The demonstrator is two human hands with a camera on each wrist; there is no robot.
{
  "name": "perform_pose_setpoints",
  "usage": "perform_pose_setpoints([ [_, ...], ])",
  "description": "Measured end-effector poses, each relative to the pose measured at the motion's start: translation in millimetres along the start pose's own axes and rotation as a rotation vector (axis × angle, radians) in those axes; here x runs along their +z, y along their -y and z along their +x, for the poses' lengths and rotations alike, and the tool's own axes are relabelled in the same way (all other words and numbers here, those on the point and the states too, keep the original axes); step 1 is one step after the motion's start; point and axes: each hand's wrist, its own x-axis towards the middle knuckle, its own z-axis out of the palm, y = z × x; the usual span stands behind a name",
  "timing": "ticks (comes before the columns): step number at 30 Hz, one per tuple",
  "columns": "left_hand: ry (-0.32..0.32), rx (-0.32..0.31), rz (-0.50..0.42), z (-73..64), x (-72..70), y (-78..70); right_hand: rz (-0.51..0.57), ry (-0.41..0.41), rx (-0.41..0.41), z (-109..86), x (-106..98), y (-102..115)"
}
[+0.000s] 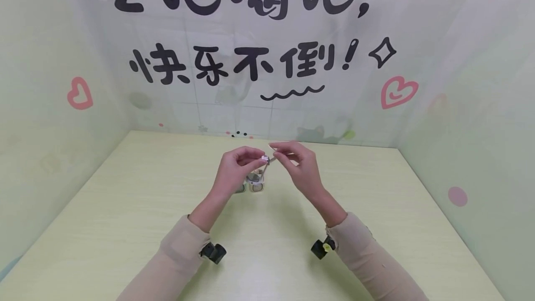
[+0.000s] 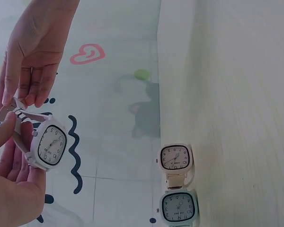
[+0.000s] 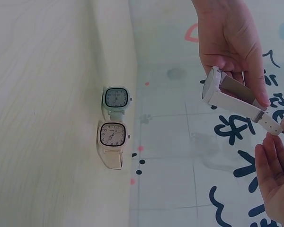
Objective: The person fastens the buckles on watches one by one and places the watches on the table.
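Observation:
My left hand [image 1: 236, 168] grips a white wristwatch [image 2: 51, 145] by its strap near the buckle, raised above the table. The watch has a rounded square case with a black ring round its numbered dial. Opposite it, my right hand [image 1: 298, 164] pinches the free strap end [image 3: 270, 124] between thumb and fingers. The strap is bent into a loop, its end passing through the buckle area, as the right wrist view shows. Below the hands, a beige watch [image 2: 175, 158] and a mint green watch [image 2: 179, 208] stand side by side, dials facing up.
The pale wooden table [image 1: 355, 189] runs back to a printed cloth wall [image 1: 234, 115] with dark lettering and hearts. Similar cloth walls close off both sides. A small black camera [image 1: 214, 252] is worn at each wrist.

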Motion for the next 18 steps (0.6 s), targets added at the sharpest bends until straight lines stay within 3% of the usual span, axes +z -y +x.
perform_pose_setpoints([
  [18,-0.009,-0.024,-0.034,-0.3,-1.9,-2.4,-0.007,0.031,-0.036,-1.8,-1.9,0.0],
])
